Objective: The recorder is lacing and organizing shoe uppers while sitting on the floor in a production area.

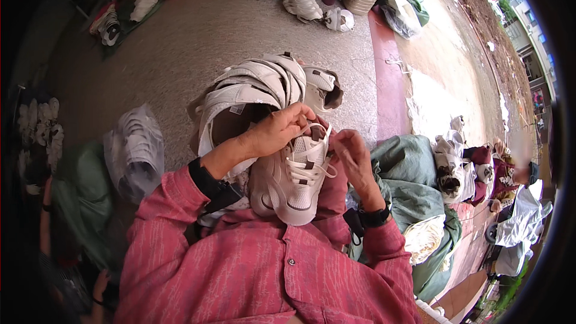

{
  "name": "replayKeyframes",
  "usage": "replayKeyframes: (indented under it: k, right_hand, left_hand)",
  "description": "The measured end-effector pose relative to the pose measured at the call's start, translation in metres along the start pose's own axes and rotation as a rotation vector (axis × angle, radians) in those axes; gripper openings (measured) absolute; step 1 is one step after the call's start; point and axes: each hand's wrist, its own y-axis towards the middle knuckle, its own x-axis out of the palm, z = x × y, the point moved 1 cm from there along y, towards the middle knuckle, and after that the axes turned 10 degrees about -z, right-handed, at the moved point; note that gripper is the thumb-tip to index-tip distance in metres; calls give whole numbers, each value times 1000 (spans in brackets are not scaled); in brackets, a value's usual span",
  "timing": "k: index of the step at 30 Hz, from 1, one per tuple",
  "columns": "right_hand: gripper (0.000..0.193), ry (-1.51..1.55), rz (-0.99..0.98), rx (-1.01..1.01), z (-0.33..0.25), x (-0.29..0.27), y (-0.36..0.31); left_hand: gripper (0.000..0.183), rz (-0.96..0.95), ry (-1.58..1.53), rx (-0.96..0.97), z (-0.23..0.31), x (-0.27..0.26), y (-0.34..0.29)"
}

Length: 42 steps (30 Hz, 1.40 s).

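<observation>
Left of the grip, a stack of pale shoes (231, 78) shows a small label (237, 109), its print unreadable. The left hand (279, 129) clasps the collar of a white sneaker (298, 195), which sits toe-inward between both hands. At its right, the right hand (355, 159) curls its fingers near the lace (303, 174); whether they clamp it, I cannot tell. Lacing seems in hand; next likely calls for pulling evenly.
</observation>
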Motion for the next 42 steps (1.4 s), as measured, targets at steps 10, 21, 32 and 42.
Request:
replayKeyframes:
  k: [10, 21, 32, 42]
  right_hand:
    - [24, -82, -266, 327, -17, -20, 27]
    - [26, -255, -381, 202, -47, -9, 24]
    - [13, -1001, -189, -240, -61, -24, 7]
    - [21, -961, 282, -75, -37, -34, -30]
  left_hand:
    - [37, -79, 24, -14, 5, 1, 2]
    - [14, 176, 806, 331, 44, 12, -6]
    - [21, 143, 1341, 317, 59, -8, -49]
    - [27, 529, 1618, 263, 68, 0, -74]
